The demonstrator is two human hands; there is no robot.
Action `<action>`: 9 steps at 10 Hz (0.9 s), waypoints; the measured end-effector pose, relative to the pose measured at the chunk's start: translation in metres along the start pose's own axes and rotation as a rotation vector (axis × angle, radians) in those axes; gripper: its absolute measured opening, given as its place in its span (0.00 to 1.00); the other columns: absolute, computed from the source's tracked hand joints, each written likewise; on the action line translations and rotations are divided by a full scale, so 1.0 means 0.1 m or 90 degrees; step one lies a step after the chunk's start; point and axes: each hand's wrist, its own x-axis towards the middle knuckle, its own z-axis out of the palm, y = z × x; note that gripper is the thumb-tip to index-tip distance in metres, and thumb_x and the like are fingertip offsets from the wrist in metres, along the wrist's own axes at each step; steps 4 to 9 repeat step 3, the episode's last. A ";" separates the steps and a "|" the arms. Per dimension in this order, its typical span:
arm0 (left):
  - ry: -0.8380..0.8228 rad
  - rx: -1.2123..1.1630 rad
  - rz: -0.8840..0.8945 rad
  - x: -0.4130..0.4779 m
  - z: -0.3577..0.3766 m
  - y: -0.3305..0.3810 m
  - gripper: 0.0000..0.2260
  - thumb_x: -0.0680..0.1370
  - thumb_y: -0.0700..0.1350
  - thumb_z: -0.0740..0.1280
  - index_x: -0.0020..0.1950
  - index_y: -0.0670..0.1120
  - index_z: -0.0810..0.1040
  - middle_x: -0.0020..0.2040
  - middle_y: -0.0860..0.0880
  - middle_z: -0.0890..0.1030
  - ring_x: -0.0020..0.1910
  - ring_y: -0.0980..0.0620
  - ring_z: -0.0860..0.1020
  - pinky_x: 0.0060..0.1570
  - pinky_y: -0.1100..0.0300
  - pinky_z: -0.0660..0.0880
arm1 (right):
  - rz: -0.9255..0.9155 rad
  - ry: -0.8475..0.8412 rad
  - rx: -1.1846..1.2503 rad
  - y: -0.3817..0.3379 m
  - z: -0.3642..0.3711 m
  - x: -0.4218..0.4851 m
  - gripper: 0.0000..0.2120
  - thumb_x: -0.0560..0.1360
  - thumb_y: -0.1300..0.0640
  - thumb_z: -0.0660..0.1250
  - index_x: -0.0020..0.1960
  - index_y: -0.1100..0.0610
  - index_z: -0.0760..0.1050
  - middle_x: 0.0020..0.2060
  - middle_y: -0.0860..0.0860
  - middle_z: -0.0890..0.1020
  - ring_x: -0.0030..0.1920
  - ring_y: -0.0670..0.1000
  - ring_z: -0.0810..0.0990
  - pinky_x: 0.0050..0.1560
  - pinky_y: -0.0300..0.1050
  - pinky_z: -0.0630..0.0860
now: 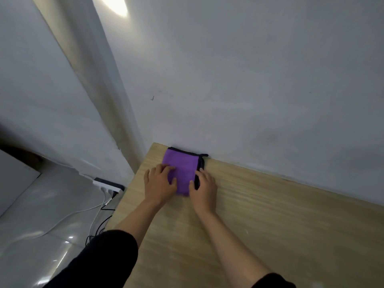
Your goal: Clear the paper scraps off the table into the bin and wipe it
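Observation:
A folded purple cloth [184,167] with a dark trim lies flat in the far left corner of the wooden table [270,225], against the wall. My left hand [159,182] rests on the cloth's left part with fingers spread. My right hand [203,189] presses on its right edge, fingertips on the dark trim. Both hands lie flat on the cloth rather than gripping it. No paper scraps and no bin show in the head view.
A white wall [249,80] runs along the table's far edge. On the shiny floor to the left lies a white power strip [108,185] with several cables trailing toward me. The table's left edge drops off beside my left forearm.

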 end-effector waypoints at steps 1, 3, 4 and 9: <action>-0.063 0.037 0.014 -0.06 0.05 -0.05 0.20 0.79 0.51 0.57 0.71 0.54 0.64 0.75 0.53 0.60 0.75 0.53 0.54 0.73 0.48 0.42 | -0.025 -0.016 -0.020 0.04 0.04 -0.06 0.19 0.74 0.57 0.61 0.63 0.60 0.74 0.66 0.56 0.74 0.68 0.56 0.69 0.70 0.51 0.63; -0.023 -0.013 0.117 -0.17 -0.06 -0.07 0.13 0.78 0.45 0.62 0.62 0.48 0.74 0.69 0.45 0.70 0.68 0.44 0.68 0.66 0.47 0.65 | 0.008 0.037 0.044 0.01 -0.18 -0.12 0.16 0.71 0.66 0.65 0.56 0.56 0.79 0.49 0.56 0.80 0.53 0.58 0.72 0.56 0.41 0.67; -0.023 -0.013 0.117 -0.17 -0.06 -0.07 0.13 0.78 0.45 0.62 0.62 0.48 0.74 0.69 0.45 0.70 0.68 0.44 0.68 0.66 0.47 0.65 | 0.008 0.037 0.044 0.01 -0.18 -0.12 0.16 0.71 0.66 0.65 0.56 0.56 0.79 0.49 0.56 0.80 0.53 0.58 0.72 0.56 0.41 0.67; -0.023 -0.013 0.117 -0.17 -0.06 -0.07 0.13 0.78 0.45 0.62 0.62 0.48 0.74 0.69 0.45 0.70 0.68 0.44 0.68 0.66 0.47 0.65 | 0.008 0.037 0.044 0.01 -0.18 -0.12 0.16 0.71 0.66 0.65 0.56 0.56 0.79 0.49 0.56 0.80 0.53 0.58 0.72 0.56 0.41 0.67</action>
